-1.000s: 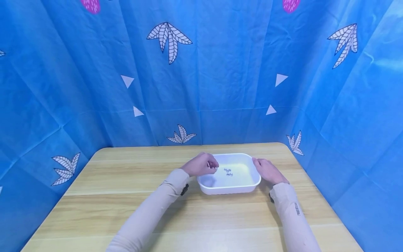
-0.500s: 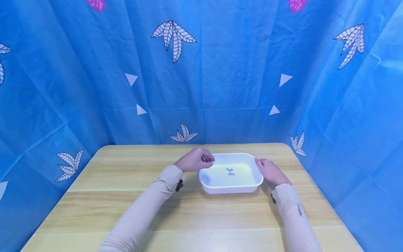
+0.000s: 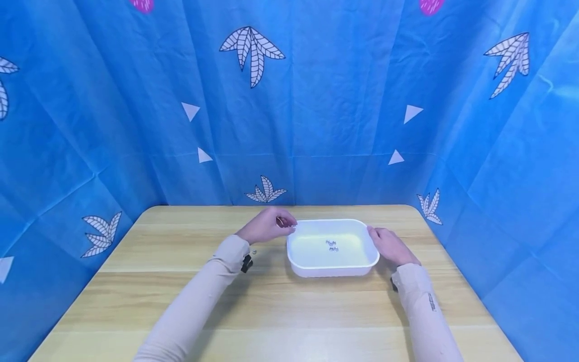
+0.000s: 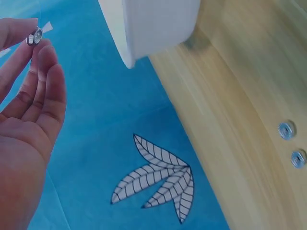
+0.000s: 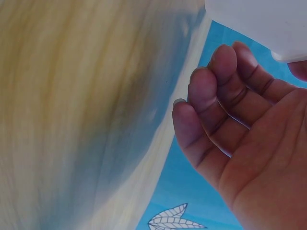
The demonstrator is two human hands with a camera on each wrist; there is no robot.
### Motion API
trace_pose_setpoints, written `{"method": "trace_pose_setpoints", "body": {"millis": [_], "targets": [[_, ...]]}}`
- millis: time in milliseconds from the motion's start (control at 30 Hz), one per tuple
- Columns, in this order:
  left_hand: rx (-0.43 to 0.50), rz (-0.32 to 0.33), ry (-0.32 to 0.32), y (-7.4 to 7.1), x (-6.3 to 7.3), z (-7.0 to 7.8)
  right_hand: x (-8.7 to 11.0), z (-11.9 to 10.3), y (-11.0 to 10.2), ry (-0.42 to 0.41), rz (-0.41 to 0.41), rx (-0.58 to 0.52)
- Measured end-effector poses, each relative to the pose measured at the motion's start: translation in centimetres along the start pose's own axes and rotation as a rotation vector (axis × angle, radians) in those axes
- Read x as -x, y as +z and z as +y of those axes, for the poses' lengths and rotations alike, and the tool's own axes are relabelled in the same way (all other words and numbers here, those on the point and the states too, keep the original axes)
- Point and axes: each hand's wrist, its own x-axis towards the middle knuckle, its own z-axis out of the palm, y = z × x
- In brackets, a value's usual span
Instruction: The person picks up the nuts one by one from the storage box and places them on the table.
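Observation:
Between thumb and fingertips my left hand (image 3: 268,225) pinches a small silver hex nut (image 4: 34,37), just outside the left rim of a white plastic tray (image 3: 316,272). Several small metal nuts (image 3: 333,249) lie on the tray floor. Two more nuts (image 4: 287,130) rest on the table, seen in the left wrist view. My right hand (image 3: 392,247) holds the tray's right end, thumb at the rim. In the right wrist view, the fingers (image 5: 204,86) bend below the tray wall; their exact contact with it is hard to tell.
The wooden table (image 3: 289,311) carries the tray towards its back right. Blue patterned curtain (image 3: 334,100) closes off the back and both sides. Dark wrist devices (image 3: 246,263) show beneath the sleeves.
My left hand has moved left and slightly away, from over the tray's left part to just outside its rim. A nut on the table now shows by that wrist. The right hand stays on the tray.

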Motion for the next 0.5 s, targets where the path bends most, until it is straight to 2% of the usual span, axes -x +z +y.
{"method": "trace_pose_setpoints", "body": {"millis": [300, 500], "targets": [[0.052, 0.026, -0.004, -0.9, 1.3, -1.2, 0.1, -0.1, 0.1, 0.008, -0.004, -0.026], [0.058, 0.025, -0.035, -1.2, 1.9, -2.2, -0.1, 0.1, 0.0, 0.009, -0.006, -0.042]]}}
